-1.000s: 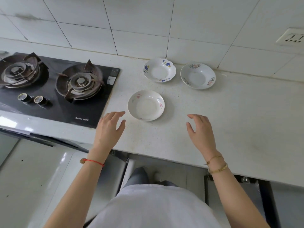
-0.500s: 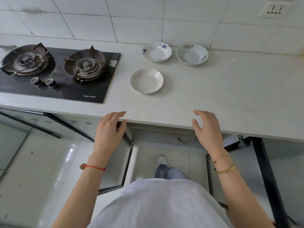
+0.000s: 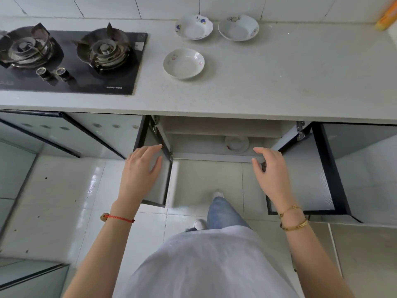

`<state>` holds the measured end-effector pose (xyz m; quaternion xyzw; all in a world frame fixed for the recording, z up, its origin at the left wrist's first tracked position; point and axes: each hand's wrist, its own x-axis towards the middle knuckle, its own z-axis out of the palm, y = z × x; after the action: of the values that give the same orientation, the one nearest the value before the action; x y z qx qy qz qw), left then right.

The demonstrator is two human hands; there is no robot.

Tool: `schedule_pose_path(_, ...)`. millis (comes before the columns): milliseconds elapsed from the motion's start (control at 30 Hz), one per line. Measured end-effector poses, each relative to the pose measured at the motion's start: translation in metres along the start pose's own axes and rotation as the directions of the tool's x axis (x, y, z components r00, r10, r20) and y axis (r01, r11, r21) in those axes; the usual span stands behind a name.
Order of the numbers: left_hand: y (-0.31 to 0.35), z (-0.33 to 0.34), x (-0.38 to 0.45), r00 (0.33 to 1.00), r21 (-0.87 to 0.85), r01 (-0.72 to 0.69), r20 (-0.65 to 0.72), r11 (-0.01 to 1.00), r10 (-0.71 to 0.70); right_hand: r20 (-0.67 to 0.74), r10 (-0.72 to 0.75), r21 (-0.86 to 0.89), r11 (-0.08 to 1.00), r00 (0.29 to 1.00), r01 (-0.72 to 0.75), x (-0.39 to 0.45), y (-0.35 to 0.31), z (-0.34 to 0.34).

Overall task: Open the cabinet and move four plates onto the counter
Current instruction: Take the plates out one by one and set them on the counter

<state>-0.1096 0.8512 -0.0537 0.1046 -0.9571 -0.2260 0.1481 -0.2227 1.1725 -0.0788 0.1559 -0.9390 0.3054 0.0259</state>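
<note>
I count three plates on the surface (image 3: 279, 67): a blue-flowered plate (image 3: 194, 27), a second plate (image 3: 238, 27) beside it, and a third plate (image 3: 183, 63) nearer the edge. The cabinet (image 3: 223, 134) stands open, both doors swung out, with one last plate (image 3: 237, 144) on its lower shelf. My left hand (image 3: 139, 173) and right hand (image 3: 270, 171) hover empty, fingers relaxed, before the opening; I judge one transfer remains
</note>
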Motion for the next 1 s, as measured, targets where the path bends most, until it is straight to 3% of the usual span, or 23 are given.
schedule_pose_path(433,0.070,0.036,-0.035,0.997,-0.029,0.018,0.078,0.999,-0.016,-0.021,0.066,-0.007,0.998,0.998,-0.067,-0.050,0.066,-0.046)
schedule_pose_path(700,0.115,0.080,-0.020,0.992,-0.013,0.074,0.106,0.997,-0.072,0.046,0.076,-0.039,0.996,0.996,-0.074,-0.041,0.116,-0.068)
schedule_pose_path(1000,0.114,0.175,0.015,0.986,0.014,0.094,0.135,0.995,-0.096,0.125,0.123,-0.053,0.992,0.985,-0.117,0.010,0.181,-0.021)
